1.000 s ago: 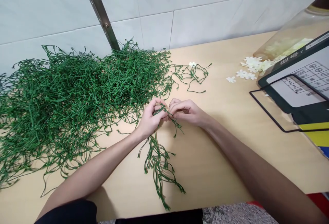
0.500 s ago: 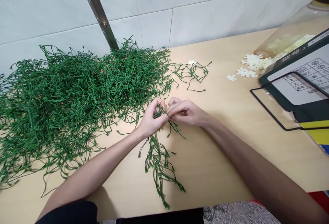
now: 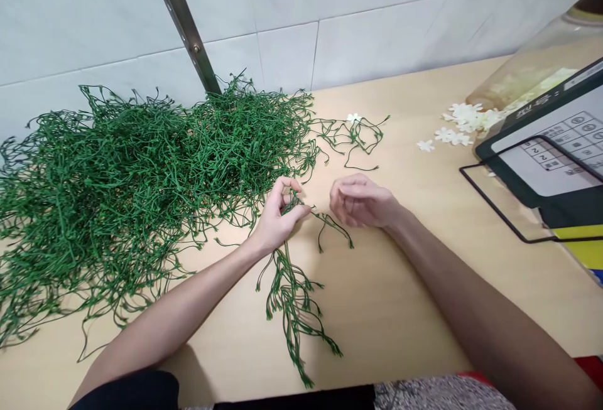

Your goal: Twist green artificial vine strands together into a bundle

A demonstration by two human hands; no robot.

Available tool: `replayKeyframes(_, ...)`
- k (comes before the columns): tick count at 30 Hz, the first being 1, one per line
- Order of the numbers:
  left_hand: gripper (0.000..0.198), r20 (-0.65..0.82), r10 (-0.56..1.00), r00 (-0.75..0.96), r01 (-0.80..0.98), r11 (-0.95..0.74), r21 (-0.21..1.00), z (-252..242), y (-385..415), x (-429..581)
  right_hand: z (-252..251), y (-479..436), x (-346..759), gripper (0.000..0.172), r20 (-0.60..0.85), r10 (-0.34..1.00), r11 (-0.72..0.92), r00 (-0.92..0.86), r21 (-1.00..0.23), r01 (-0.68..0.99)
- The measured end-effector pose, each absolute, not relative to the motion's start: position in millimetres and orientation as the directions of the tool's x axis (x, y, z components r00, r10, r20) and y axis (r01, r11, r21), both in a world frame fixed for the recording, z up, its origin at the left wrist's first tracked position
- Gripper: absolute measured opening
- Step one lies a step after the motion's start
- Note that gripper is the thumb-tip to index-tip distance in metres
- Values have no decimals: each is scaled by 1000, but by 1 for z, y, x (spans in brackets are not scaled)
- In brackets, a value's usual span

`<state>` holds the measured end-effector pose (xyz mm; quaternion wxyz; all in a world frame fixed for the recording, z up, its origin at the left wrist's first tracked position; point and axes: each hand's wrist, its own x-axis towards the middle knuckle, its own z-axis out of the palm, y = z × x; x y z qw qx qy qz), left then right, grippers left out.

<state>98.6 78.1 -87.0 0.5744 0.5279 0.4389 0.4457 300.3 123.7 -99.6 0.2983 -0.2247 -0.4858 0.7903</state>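
My left hand (image 3: 281,215) is closed around a bunch of thin green artificial flower stems (image 3: 293,300). The branching ends of the bunch hang down below the palm toward the front of the table. One forked stem (image 3: 332,222) sticks out to the right from between thumb and forefinger. Just right of that stem, my right hand (image 3: 362,201) hovers apart from it, fingers loosely curved and slightly blurred. Nothing shows in the right hand, though its palm side is partly hidden.
A large heap of green stems (image 3: 155,165) covers the table's left. Loose stems (image 3: 351,137) and a small white flower (image 3: 353,117) lie behind my hands. At right, white flowers (image 3: 464,118) spill from a clear container (image 3: 532,52), beside a dark labelled box (image 3: 556,146) with a black wire frame (image 3: 492,206).
My right hand has come off the stems and moved a little to the right. The forked stem at my left fingertips now shows more fully. My left hand keeps its hold.
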Motion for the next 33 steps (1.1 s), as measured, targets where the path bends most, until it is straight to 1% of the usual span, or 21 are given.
replayKeyframes(1, 29, -34, 979, 201, -53, 46, 998, -87, 78, 99, -97, 123, 305, 36, -112, 536, -432, -837, -888, -158)
replayKeyframes(2, 29, -34, 983, 182, -56, 44, 997, -86, 78, 99, -95, 123, 308, 39, -150, 406, -464, -901, -884, -62)
replayKeyframes(3, 29, -34, 985, 167, -57, 44, 997, -85, 78, 100, -93, 123, 310, 42, -181, 327, -462, -928, -887, 11)
replayKeyframes(4, 29, -34, 987, 155, -57, 43, 997, -85, 78, 100, -93, 122, 311, 42, -204, 310, -443, -928, -895, 49)
replayKeyframes(5, 29, -34, 989, 145, -56, 42, 998, -85, 78, 100, -93, 122, 309, 42, -214, 355, -416, -910, -908, 51)
replayKeyframes(6, 29, -32, 990, 134, -54, 40, 998, -84, 78, 100, -94, 122, 307, 41, -207, 448, -379, -870, -925, 25)
replayKeyframes(7, 29, -30, 992, 125, -54, 37, 998, -85, 78, 100, -96, 122, 304, 39, -176, 570, -327, -802, -945, -25)
replayKeyframes(9, 28, -21, 993, 118, -47, 26, 999, -85, 78, 100, -101, 124, 298, 34, -51, 814, -156, -578, -979, -134)
replayKeyframes(10, 28, -14, 992, 125, -37, 18, 999, -86, 77, 100, -103, 126, 296, 31, 32, 899, -51, -437, -983, -176)
replayKeyframes(12, 29, 4, 986, 168, 4, -5, 1000, -87, 76, 100, -105, 129, 294, 27, 166, 968, 119, -191, -965, -235)
replayKeyframes(13, 29, 15, 979, 203, 36, -23, 999, -88, 76, 99, -105, 131, 294, 25, 203, 972, 167, -116, -950, -262)
replayKeyframes(14, 29, 26, 969, 244, 73, -45, 996, -88, 75, 99, -105, 132, 295, 24, 220, 972, 189, -79, -939, -288)
replayKeyframes(16, 27, 44, 946, 322, 151, -98, 984, -89, 74, 98, -104, 132, 297, 26, 212, 971, 168, -107, -933, -319)
replayKeyframes(18, 25, 43, 929, 367, 197, -123, 973, -88, 73, 98, -102, 129, 297, 34, 169, 956, 92, -239, -948, -303)
replayKeyframes(19, 25, 36, 927, 373, 199, -118, 973, -87, 73, 98, -101, 127, 297, 36, 135, 936, 44, -325, -961, -272)
replayKeyframes(21, 24, 23, 929, 369, 179, -95, 979, -87, 74, 97, -100, 122, 294, 34, 54, 878, -34, -475, -984, -175)
replayKeyframes(23, 28, 35, 932, 361, 169, -102, 980, -87, 75, 96, -98, 118, 290, 30, -16, 837, -78, -547, -993, -91)
replayKeyframes(26, 44, 110, 921, 374, 195, -194, 962, -90, 75, 94, -96, 116, 287, 30, -67, 833, -117, -549, -991, -58)
replayKeyframes(29, 59, 203, 894, 399, 244, -317, 916, -89, 73, 94, -96, 119, 288, 32, -101, 840, -145, -533, -989, -42)
replayKeyframes(31, 60, 268, 871, 412, 313, -411, 856, -81, 73, 95, -97, 120, 289, 34, -107, 840, -155, -531, -987, -46)
replayKeyframes(33, 55, 324, 842, 431, 421, -505, 753, -67, 75, 95, -97, 122, 290, 34, -98, 841, -156, -532, -986, -65)
